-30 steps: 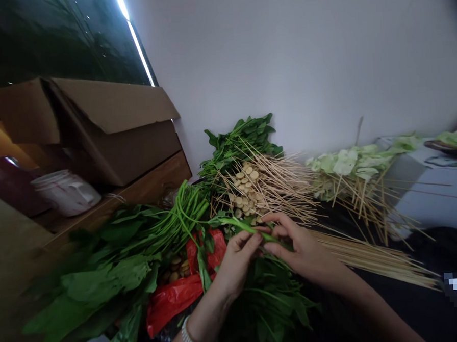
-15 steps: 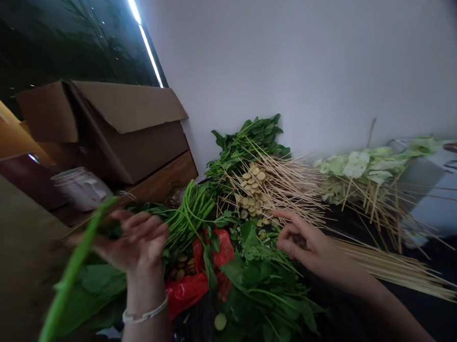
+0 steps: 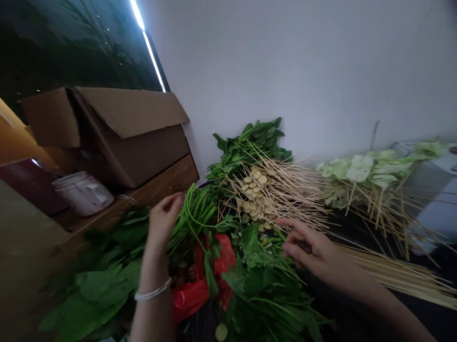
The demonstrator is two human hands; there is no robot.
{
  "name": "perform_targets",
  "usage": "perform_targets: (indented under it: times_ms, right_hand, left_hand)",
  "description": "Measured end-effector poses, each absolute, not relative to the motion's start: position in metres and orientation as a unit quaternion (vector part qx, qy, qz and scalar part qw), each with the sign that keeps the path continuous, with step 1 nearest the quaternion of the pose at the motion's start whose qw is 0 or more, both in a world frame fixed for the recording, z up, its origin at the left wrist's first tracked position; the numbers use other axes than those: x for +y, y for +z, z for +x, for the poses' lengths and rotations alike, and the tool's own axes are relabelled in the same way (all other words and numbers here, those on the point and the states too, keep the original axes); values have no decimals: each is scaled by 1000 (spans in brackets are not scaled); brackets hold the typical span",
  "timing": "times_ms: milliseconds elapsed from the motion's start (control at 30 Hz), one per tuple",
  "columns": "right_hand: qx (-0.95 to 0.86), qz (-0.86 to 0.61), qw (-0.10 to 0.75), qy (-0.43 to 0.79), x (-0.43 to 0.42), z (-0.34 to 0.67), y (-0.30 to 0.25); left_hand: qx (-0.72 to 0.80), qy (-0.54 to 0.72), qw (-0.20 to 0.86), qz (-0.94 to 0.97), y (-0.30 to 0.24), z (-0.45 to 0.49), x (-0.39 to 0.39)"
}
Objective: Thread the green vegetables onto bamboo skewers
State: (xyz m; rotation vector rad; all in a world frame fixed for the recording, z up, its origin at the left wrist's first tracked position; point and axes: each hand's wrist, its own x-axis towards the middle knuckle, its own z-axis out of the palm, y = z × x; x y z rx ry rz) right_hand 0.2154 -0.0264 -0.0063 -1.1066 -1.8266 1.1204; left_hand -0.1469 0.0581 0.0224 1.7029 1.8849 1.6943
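Note:
My left hand (image 3: 162, 218), a bead bracelet on its wrist, reaches over the bundle of long green stems (image 3: 192, 213) with its fingers curled at the stem tops; what they grip, if anything, I cannot make out. My right hand (image 3: 311, 248) hovers over a heap of leafy greens (image 3: 265, 286) beside the loose bamboo skewers (image 3: 394, 272), thumb and fingers pinched together on something too small to name. Skewered mushrooms (image 3: 256, 192) lie just beyond both hands.
A red plastic bag (image 3: 196, 290) lies under the greens. Broad leaves (image 3: 93, 290) spread at left. An open cardboard box (image 3: 122, 130) and a white tub (image 3: 82, 191) stand on a wooden ledge. Skewered pale cabbage (image 3: 362, 171) lies at right against the white wall.
My left hand carried a green stalk out to the left, let it go, and has come back to the stem bundle. My right hand stayed over the greens, pinched.

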Motion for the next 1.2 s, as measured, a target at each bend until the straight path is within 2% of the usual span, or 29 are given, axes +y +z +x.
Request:
perform_targets:
  times_ms: [167,200,267,367,433,533,667,767,867,1033,1200]
  right_hand:
    - [-708,-428,357,434,-28,218,-3]
    - [-709,-427,356,434,-28,218,-3]
    - [-711,-424,356,433,-28,217,-2]
    - [-704,-424,363,439,-27,214,-2]
    - [-687,-416,379,458,-25,214,-2]
    - [-626,-388,420,530,-21,217,-2]
    - [-525,-295,462,651,-18,225,2]
    - [-495,-230,473,692,-18,227,5]
    - [-475,-222,516,677,-18,225,6]
    - [-446,-296,601,593,-15,223,4]
    - [-460,-318,615,556,-13,224,4]
  left_hand:
    - [773,352,-21,528,-25,-132,89]
    - [774,357,-8,523,-27,-134,90]
    - [734,453,25,506,-20,-134,88]
    - [577,658,70,480,6,-114,75]
    - [485,707,44,512,22,-85,59]
    - [395,689,-55,606,30,-34,30]
    - [279,584,-191,738,7,13,8]
    - [267,580,-224,736,-13,25,9]
    - [280,587,-240,721,-21,25,14]
    - [294,543,-192,763,-16,16,14]
    - [348,594,-62,722,-7,3,11]
